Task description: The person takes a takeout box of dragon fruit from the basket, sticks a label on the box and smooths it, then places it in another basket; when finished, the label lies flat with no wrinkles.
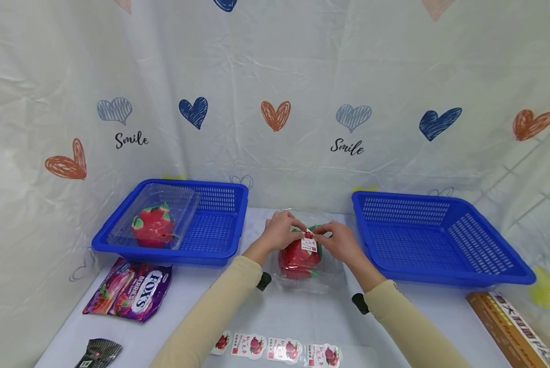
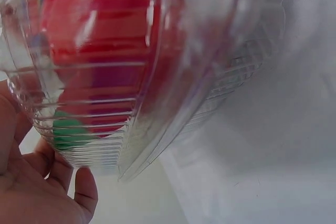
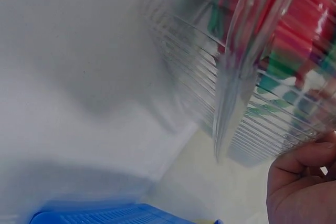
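Over a clear plastic box both hands meet at a white sticker printed with a red fruit. My left hand pinches the sticker's upper left edge, and my right hand pinches its upper right edge. The sticker overlaps the box's lid in the head view. Inside the closed box lies a red dragon fruit with green tips. In the left wrist view the left hand shows curled fingers beside the ribbed box wall; the sticker is hidden in both wrist views.
A blue basket at left holds another clear box with a dragon fruit. Another blue basket stands at right. A purple candy bag, black packet, sticker strip and brown carton lie nearer.
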